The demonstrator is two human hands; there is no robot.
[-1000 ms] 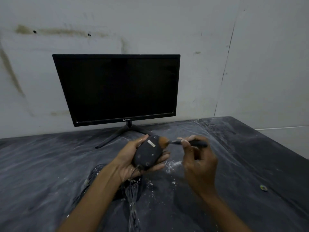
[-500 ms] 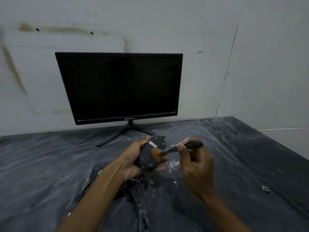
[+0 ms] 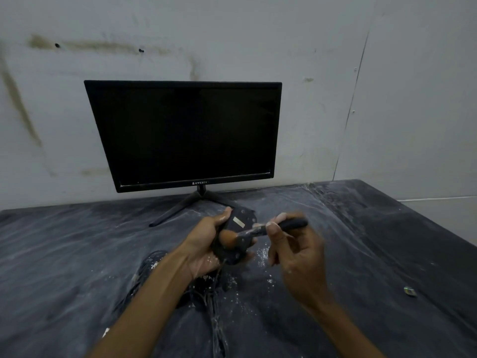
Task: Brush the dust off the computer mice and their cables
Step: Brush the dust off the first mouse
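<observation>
The mouse (image 3: 238,232) is black and turned bottom-up, so its flat underside faces the camera, with a small pale sticker near its far end and white dust speckling the surface. It is held off the table in front of the monitor stand, roughly at the middle of the scene. The left hand (image 3: 206,244) grips it from the left side: the thumb lies along the far left edge and the fingers curl under and around the right side, their tips showing just past the near right edge. Its cable (image 3: 215,301) hangs from the near end down to a dark tangle of cables on the table, just nearer than the hand and partly hidden by the left forearm.

The right hand (image 3: 296,254) pinches the black handle of a brush (image 3: 258,232) between thumb and fingertips, to the right of the mouse. The brush points left, and its soft brown bristle head rests on the underside of the mouse, close to the left thumb.

White dust (image 3: 262,254) lies scattered on the dark table (image 3: 77,254) below and between the hands. A black monitor (image 3: 184,135) with a dark screen stands at the far side against a stained pale wall (image 3: 232,34). A small object (image 3: 410,291) lies far right on the table, too small to identify.
</observation>
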